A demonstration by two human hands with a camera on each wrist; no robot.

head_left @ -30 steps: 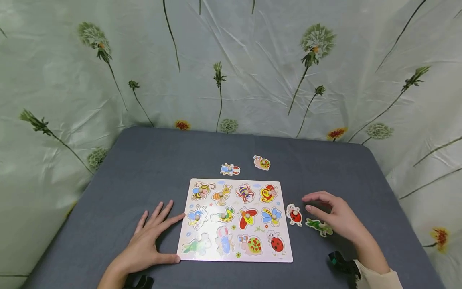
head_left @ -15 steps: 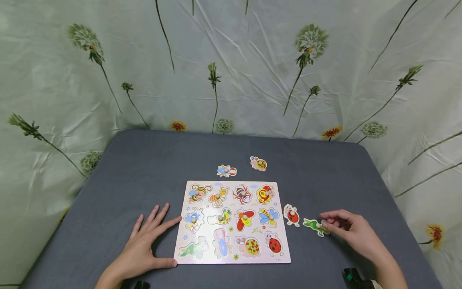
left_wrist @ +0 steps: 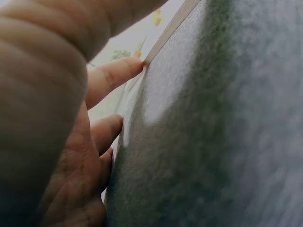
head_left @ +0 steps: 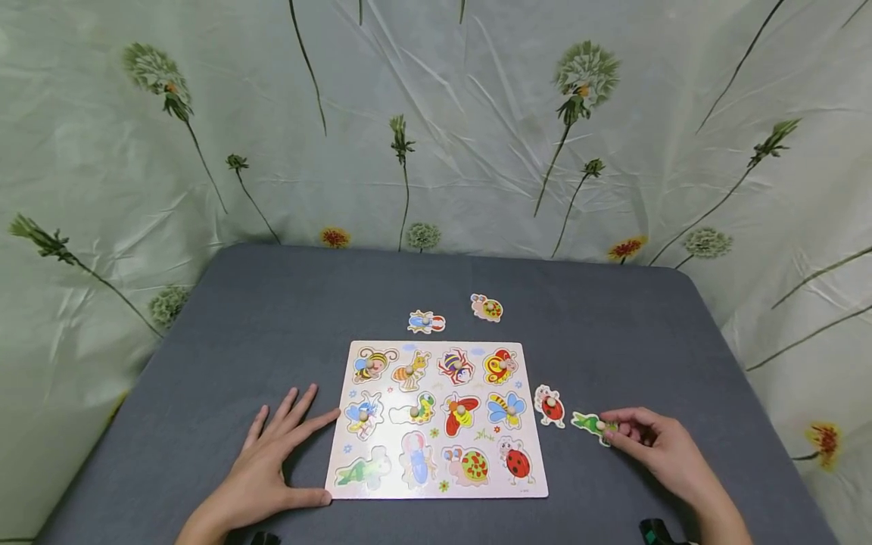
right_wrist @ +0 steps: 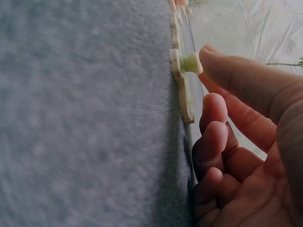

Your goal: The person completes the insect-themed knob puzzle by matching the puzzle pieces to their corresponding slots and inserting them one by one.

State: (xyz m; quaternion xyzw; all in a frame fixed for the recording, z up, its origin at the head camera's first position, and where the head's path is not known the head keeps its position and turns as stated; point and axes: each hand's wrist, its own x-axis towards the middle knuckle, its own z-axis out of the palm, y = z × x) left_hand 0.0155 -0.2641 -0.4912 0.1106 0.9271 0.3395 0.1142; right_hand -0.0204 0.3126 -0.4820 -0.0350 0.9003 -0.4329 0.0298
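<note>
A wooden knob puzzle board (head_left: 436, 484) with insect pictures lies on the table. My left hand (head_left: 272, 458) is spread flat beside it, thumb and index finger touching its left edge; the left wrist view shows an index fingertip (left_wrist: 137, 65) against that edge. To the right of the board, my right hand (head_left: 664, 450) pinches the knob of a green grasshopper puzzle piece (head_left: 584, 421) between thumb and index finger. In the right wrist view the thumb tip (right_wrist: 208, 56) meets the pale knob (right_wrist: 193, 63), while the other fingers curl in below. The piece lies on the cloth.
A ladybug piece (head_left: 549, 406) lies between the board and the grasshopper. Beyond the board's far edge are a blue beetle piece (head_left: 426, 322) and a snail piece (head_left: 487, 308). A dark grey cloth (head_left: 327, 295) covers the table, with a flowered curtain (head_left: 436, 98) behind.
My right hand has moved from above the ladybug and grasshopper pieces, back and right, then closed its thumb and index finger at the grasshopper's knob. The left hand stays at the board.
</note>
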